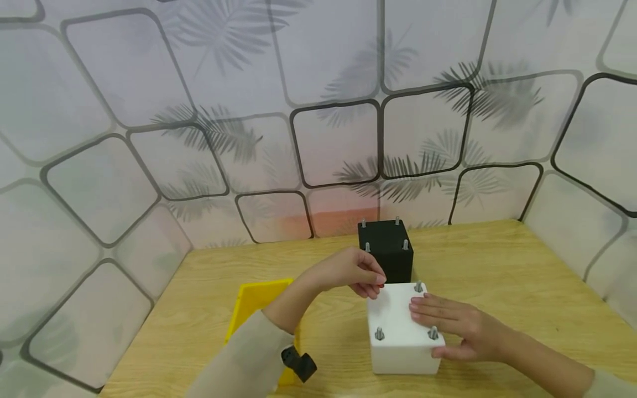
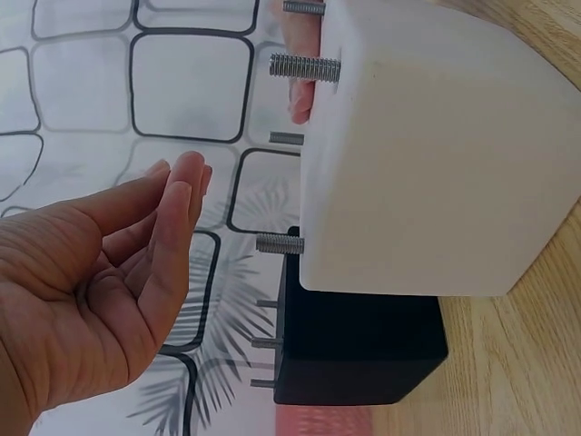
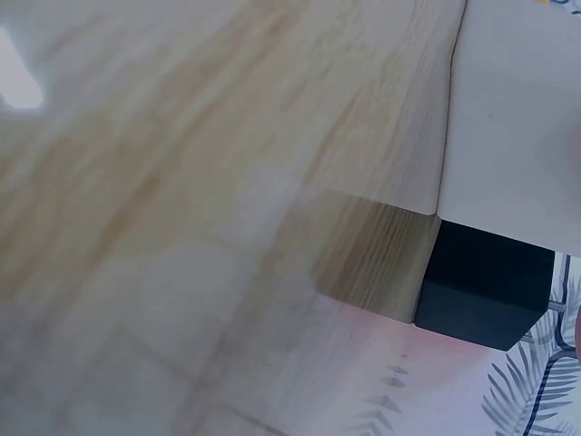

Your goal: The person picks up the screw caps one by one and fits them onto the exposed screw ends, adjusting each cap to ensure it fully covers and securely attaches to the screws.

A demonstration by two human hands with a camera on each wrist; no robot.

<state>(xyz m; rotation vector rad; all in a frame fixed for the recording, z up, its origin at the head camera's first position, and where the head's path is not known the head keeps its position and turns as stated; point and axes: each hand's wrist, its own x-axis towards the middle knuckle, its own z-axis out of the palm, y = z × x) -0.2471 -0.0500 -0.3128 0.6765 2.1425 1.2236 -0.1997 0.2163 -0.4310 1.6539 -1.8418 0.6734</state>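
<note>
A white block [image 1: 405, 359] stands on the table with upright threaded bolts [image 1: 379, 333] near its top corners. Over its far left corner is my left hand [image 1: 350, 271], the thumb and fingers pinching a small red piece [image 1: 381, 285], mostly hidden. The left wrist view shows the left hand [image 2: 118, 272] with fingertips together, apart from the bolts [image 2: 280, 243]; the red piece is not visible there. My right hand [image 1: 460, 326] rests on the block's top with straight fingers, its thumb at the near right edge. The right wrist view shows the white block [image 3: 517, 118] close up.
Behind the white block stands a black block [image 1: 383, 236] with similar bolts. A yellow bin [image 1: 244, 304] sits to the left, partly covered by my left forearm. The wooden table [image 1: 497, 265] meets a patterned backdrop [image 1: 338, 149] at the back and sides.
</note>
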